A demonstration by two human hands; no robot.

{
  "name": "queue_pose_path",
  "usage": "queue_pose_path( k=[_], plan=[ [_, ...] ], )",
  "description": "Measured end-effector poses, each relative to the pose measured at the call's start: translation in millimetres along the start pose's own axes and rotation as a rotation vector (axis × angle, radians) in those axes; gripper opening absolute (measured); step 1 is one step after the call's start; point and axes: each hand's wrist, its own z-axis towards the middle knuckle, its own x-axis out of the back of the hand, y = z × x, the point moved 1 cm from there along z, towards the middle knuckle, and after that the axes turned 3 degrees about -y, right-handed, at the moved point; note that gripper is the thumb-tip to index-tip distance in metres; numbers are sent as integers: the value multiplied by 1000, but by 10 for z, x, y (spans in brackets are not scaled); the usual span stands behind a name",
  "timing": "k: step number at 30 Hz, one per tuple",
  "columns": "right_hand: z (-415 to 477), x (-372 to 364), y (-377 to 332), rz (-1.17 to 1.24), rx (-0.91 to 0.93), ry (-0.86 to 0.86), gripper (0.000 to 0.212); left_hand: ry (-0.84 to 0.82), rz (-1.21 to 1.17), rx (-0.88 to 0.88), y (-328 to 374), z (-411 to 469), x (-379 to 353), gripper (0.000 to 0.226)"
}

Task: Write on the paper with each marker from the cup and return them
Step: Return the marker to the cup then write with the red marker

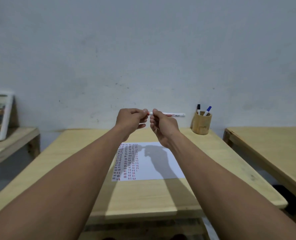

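Marker (pixel 168 114) is lying level in the air above the paper (pixel 154 161), right hand (pixel 162 125) gripping its barrel, left hand (pixel 131 119) pinching the red cap end, cup (pixel 201 123) sitting nearer the right.

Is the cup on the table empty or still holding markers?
Not empty. The wooden cup stands upright with two markers inside: a black-capped marker and a blue-capped marker.
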Motion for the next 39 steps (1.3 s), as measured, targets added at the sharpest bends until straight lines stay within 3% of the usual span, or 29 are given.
queue_pose_path(
  k=[3, 9, 16, 24, 30, 39],
  plan=[
    [12, -8, 37, -9, 12, 6, 15, 31, 72, 21, -50, 3, 158, 20],
    [-16, 55, 258, -210, -28, 13, 13, 148, 449, 3, -321, -12, 536, 8],
    [-64, 116, 586, -404, -31, -35, 13, 251, 776, 52, -746, -133, 868, 14],
    [-170, 247, 788, -704, 80, -64, 19, 265, 948, 136, -1047, -248, 929, 26],
    [-236, 392, 921, -913, 139, 12, 20, 240, 1003, 116, -1057, -332, 881, 53],
    [-406, 473, 1025, -1051, 180, 22, 18, 222, 1137, 102, -1152, -711, 818, 40]
  ],
)
